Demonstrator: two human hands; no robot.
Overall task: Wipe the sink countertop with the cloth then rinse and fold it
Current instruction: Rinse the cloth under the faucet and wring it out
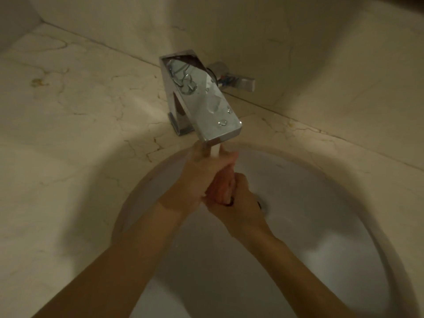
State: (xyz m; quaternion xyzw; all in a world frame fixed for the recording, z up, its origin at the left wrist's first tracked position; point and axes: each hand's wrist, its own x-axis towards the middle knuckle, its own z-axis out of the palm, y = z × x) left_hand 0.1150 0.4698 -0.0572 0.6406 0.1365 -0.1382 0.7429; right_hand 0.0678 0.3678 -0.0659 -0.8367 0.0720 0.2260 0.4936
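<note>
Forearms come in from the bottom edge, both bare, meeting over the white sink (344, 226). Left hand (202, 177) wraps the upper end of a pinkish cloth (221, 188); right hand (238, 203) is closed round its lower end, a dark ring on one finger. Cloth is bunched into a tight roll between the two fists, held directly under the tap (202, 97), where a narrow white stream of water (214, 152) runs onto the left hand and cloth.

Judged stage: rinsing or wringing; fold not yet done.

Handling, as a guess: cloth is soft and limp, heavier now it is soaked, likely to sag and drip once released. Wet fabric grips skin well enough, little slip risk. Nothing fragile. For wringing, a fist at each end as now suits. For folding, better to shake it open and pinch two adjacent corners, letting the weight hang it flat.

Marble desk (68, 111) around the sink shows veining and a small yellowish stain at far left. Tap top carries water droplets; lever (241, 82) sticks out to the right.
</note>
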